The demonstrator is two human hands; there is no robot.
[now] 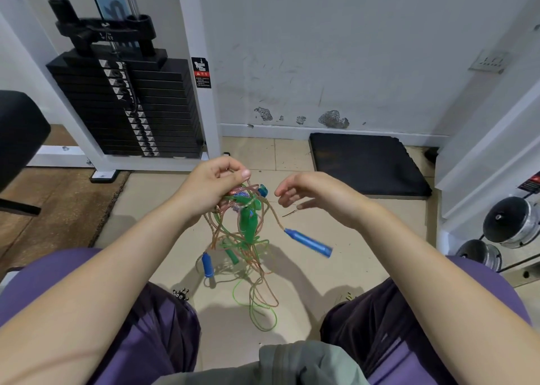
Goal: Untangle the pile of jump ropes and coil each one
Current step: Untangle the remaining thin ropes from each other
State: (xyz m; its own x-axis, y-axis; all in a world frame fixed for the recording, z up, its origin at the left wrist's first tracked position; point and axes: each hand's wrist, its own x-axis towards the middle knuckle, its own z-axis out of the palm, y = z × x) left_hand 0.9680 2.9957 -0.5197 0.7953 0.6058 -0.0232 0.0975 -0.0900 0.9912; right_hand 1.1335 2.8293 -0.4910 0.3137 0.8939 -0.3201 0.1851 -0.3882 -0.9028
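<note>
A tangle of thin jump ropes, green and orange-brown cords, hangs from my left hand, which grips the top of the bundle above the tiled floor. Green handles sit inside the knot. One blue handle swings out to the right on its cord, blurred. Another blue handle dangles low on the left. The loose loops trail down to the floor between my knees. My right hand hovers just right of the bundle, fingers apart and curled, with nothing clearly in it.
A weight-stack machine with a white frame stands at the back left. A black foam mat lies by the wall on the right. Chrome dumbbells rest at the far right. A black padded seat juts in at the left.
</note>
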